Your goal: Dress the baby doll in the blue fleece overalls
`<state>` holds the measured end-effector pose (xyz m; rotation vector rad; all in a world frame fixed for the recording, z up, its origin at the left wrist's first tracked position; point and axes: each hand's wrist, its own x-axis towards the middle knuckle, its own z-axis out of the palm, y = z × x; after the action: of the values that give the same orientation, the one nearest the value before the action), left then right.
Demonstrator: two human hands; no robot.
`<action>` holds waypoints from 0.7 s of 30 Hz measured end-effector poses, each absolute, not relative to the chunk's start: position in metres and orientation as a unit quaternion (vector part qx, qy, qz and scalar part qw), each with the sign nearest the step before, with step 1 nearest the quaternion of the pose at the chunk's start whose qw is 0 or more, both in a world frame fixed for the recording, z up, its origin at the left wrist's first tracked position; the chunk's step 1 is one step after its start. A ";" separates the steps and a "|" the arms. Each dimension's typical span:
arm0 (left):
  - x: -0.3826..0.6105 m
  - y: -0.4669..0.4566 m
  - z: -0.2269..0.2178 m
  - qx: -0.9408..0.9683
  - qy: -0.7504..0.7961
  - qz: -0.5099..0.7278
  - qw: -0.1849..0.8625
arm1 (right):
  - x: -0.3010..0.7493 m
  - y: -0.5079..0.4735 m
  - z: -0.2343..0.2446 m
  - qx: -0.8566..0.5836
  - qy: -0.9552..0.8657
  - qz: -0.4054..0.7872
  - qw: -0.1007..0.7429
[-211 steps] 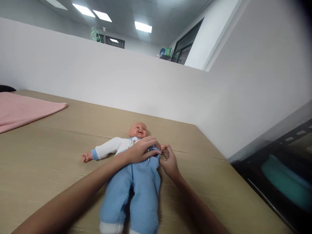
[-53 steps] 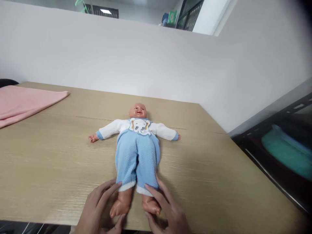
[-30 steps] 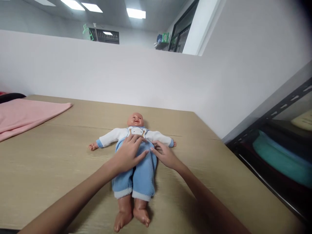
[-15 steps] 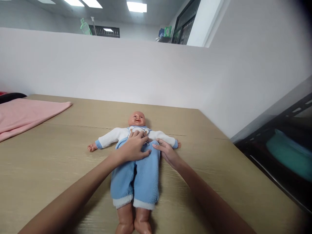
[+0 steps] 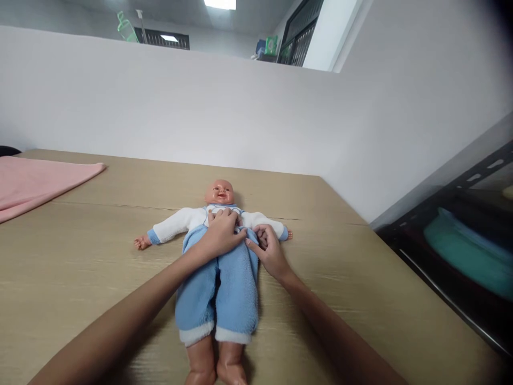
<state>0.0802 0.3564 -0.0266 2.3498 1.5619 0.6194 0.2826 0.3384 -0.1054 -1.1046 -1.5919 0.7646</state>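
A baby doll [image 5: 220,193] lies on its back on the table, head away from me and arms spread. It wears a white fleece shirt [image 5: 176,224] with blue cuffs and light-blue fleece pants [image 5: 236,289] with white hems. My left hand [image 5: 222,232] rests over the doll's belly, fingers bent over the shirt front and its thumb at the pants' waist. Beside it, my right hand [image 5: 270,251] is curled at the right side of the waist, thumb and fingers pinching the pants' edge. My fingers partly hide the waistband.
A pink cloth [image 5: 44,179] lies at the table's left. White partition walls [image 5: 180,107] rise behind and to the right of the wooden table [image 5: 100,289]. A dark rack [image 5: 425,262] holding something teal stands past the right edge.
My right hand's fingers have curled in from a straighter pose at the pants' waist. My left hand stays over the belly. The view has shifted slightly.
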 end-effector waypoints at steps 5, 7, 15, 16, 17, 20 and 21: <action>0.081 0.343 -0.029 0.821 0.518 0.236 0.042 | 0.294 0.335 -0.100 -0.463 -0.729 0.164 0.477; 0.081 0.341 -0.029 0.825 0.511 0.240 0.025 | 0.304 0.338 -0.096 -0.466 -0.743 0.109 0.469; 0.078 0.345 -0.031 0.849 0.465 0.252 0.022 | 0.381 0.362 -0.088 -0.456 -0.825 0.028 0.332; 0.078 0.345 -0.031 0.853 0.453 0.256 0.030 | 0.389 0.364 -0.088 -0.455 -0.828 0.061 0.322; 0.078 0.346 -0.030 0.859 0.440 0.261 0.040 | 0.395 0.365 -0.088 -0.456 -0.824 0.101 0.322; 0.080 0.348 -0.026 0.870 0.407 0.271 0.058 | 0.398 0.365 -0.083 -0.476 -0.762 0.233 0.374; 0.082 0.349 -0.025 0.874 0.402 0.269 0.056 | 0.393 0.364 -0.080 -0.478 -0.726 0.270 0.413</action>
<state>0.0818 0.3491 -0.0246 2.6506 1.2195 0.8158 0.3929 0.3636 -0.0801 -1.2026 -1.8254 0.6797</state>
